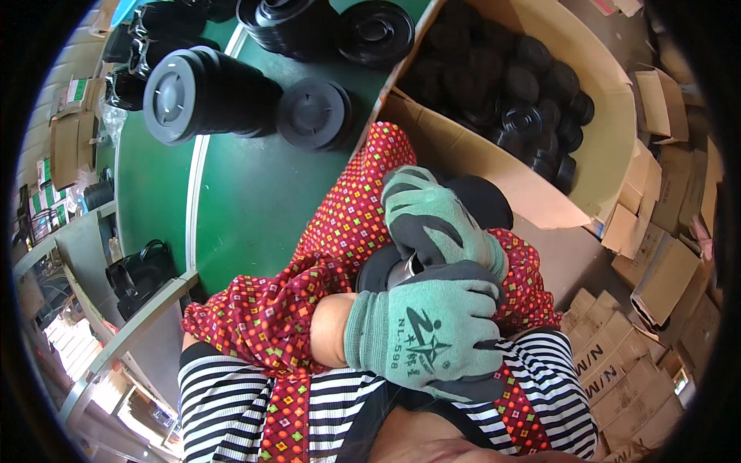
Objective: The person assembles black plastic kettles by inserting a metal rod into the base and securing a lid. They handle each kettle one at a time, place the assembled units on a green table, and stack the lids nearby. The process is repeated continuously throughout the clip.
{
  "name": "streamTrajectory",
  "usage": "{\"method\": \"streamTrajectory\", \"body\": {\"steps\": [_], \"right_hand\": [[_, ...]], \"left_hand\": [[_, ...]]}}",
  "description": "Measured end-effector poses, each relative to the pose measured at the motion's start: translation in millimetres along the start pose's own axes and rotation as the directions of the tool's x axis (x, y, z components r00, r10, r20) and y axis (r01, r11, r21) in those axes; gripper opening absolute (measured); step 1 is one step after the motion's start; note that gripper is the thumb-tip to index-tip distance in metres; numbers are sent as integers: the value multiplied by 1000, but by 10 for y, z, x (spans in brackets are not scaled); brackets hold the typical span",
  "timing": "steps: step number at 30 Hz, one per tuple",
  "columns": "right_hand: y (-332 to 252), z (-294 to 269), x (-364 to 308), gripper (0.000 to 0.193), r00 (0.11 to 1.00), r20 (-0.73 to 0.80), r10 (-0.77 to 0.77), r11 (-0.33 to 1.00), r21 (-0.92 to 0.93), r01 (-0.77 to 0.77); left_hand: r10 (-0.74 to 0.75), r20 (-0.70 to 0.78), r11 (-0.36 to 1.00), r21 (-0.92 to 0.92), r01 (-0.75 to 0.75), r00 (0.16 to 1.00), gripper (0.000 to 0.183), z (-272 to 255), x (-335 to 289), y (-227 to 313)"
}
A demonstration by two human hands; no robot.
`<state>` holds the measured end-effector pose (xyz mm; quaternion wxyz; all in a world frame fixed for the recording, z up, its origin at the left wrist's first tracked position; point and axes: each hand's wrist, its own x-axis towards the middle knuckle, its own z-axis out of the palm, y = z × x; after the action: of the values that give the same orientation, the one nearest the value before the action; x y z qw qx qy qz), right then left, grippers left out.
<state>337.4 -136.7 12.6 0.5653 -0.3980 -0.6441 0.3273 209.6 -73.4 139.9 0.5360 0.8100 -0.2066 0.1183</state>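
My left hand and my right hand wear green knit gloves with black coated palms. They are close together in front of my striped top, the left one nearer my body. Both have their fingers curled closed, and the gloves hide what lies inside. Between them, a dark rounded piece shows beside a small shiny metal piece. Beyond my right hand, a black rounded part sticks out; I cannot tell whether it joins the dark piece. Red patterned sleeves cover both forearms.
On the green table stand a tilted stack of black round lids, a shorter stack and more black discs. An open cardboard box holds many black round parts. Flattened cartons lie at the right.
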Motion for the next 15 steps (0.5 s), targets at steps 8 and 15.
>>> {"method": "streamTrajectory", "body": {"steps": [8, 15], "right_hand": [[107, 96, -142, 34, 891, -274, 362, 913, 295, -281], [-822, -502, 27, 41, 731, -244, 637, 745, 438, -503]], "left_hand": [[-142, -5, 908, 397, 132, 990, 69, -399, 113, -220], [-242, -499, 644, 559, 522, 832, 55, -766, -621, 17]]}}
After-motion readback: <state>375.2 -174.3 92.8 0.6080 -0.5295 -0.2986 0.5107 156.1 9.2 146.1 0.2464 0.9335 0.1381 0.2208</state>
